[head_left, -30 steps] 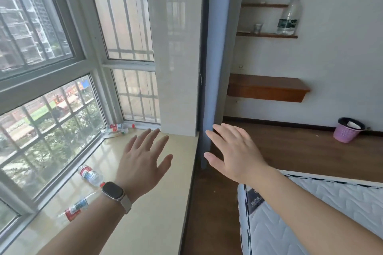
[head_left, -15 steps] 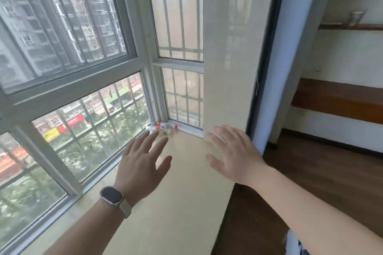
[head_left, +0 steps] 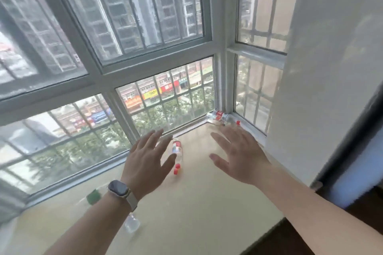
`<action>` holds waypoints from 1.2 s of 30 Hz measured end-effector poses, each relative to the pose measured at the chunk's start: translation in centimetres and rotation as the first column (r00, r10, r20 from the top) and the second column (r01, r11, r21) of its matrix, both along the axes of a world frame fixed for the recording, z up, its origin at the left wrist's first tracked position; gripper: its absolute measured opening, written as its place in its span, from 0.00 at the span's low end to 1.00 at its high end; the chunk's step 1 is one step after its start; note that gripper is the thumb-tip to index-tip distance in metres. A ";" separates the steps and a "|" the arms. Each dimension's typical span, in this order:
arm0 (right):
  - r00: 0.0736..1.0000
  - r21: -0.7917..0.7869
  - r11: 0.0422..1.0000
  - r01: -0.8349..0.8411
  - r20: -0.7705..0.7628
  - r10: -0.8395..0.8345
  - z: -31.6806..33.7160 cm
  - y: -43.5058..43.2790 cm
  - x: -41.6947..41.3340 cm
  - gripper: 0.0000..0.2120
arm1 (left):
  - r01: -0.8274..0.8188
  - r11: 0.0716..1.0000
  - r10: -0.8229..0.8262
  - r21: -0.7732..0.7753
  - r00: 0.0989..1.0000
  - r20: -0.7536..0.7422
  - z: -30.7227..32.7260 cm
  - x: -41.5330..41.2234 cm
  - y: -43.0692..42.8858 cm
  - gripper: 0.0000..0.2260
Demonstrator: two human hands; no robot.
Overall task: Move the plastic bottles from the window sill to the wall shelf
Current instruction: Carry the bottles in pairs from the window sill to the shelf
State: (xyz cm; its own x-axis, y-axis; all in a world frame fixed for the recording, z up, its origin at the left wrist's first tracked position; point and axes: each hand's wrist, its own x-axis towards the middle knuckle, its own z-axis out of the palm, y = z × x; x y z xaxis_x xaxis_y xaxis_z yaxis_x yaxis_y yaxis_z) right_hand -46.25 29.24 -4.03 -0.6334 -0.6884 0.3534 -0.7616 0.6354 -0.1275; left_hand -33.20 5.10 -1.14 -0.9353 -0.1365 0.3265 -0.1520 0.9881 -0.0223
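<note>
The cream window sill (head_left: 196, 203) carries several clear plastic bottles lying on their sides. One with a red cap (head_left: 177, 151) lies just right of my left hand (head_left: 148, 161), close to its fingers. Two more with red labels (head_left: 219, 117) lie in the far corner, beyond my right hand (head_left: 238, 155). A bottle with a green label (head_left: 94, 196) is partly hidden under my left forearm, and a clear bottle end (head_left: 131, 223) shows below the wrist. Both hands hover above the sill, fingers spread, holding nothing. The wall shelf is out of view.
Barred window panes (head_left: 165, 105) close off the sill on the left and far side. A white tiled wall column (head_left: 331, 89) bounds it on the right. Dark wooden floor (head_left: 310, 242) lies beyond the sill's near right edge. A watch (head_left: 119, 189) is on my left wrist.
My view has swung left and toward the window, so the shelf and room have left the frame. More bottles on the sill have come into sight. Both hands stay spread and empty.
</note>
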 end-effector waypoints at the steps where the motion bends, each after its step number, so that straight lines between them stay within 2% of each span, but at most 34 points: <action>1: 0.999 -0.008 0.999 -0.039 -0.012 0.039 -0.1 -0.8 -0.3 0.29 | -0.047 0.999 0.046 0.008 0.999 0.011 -0.1 0.7 -0.4 0.25; 9: 0.962 0.017 0.962 -0.272 0.031 0.271 -1.3 -7.6 -0.2 0.29 | -0.317 0.948 0.316 0.024 0.948 0.039 -1.1 7.3 -3.3 0.26; 17: 0.908 0.079 0.906 -0.416 0.095 0.409 -3.2 -13.8 2.2 0.28 | -0.455 0.885 0.451 0.093 0.890 0.068 -4.0 12.4 -6.8 0.25; 26: 0.910 0.124 0.902 -0.413 0.079 0.406 -5.4 -19.1 4.1 0.25 | -0.468 0.866 0.463 0.174 0.884 0.071 -8.9 15.7 -13.2 0.24; 30: 0.920 0.206 0.897 -0.391 0.124 0.372 -7.5 -21.7 4.5 0.27 | -0.439 0.869 0.435 0.227 0.898 0.072 -11.2 16.0 -16.6 0.24; 36: 0.919 0.257 0.883 -0.393 0.153 0.364 -9.6 -26.4 6.0 0.27 | -0.475 0.841 0.436 0.260 0.879 0.195 -14.6 16.7 -21.9 0.24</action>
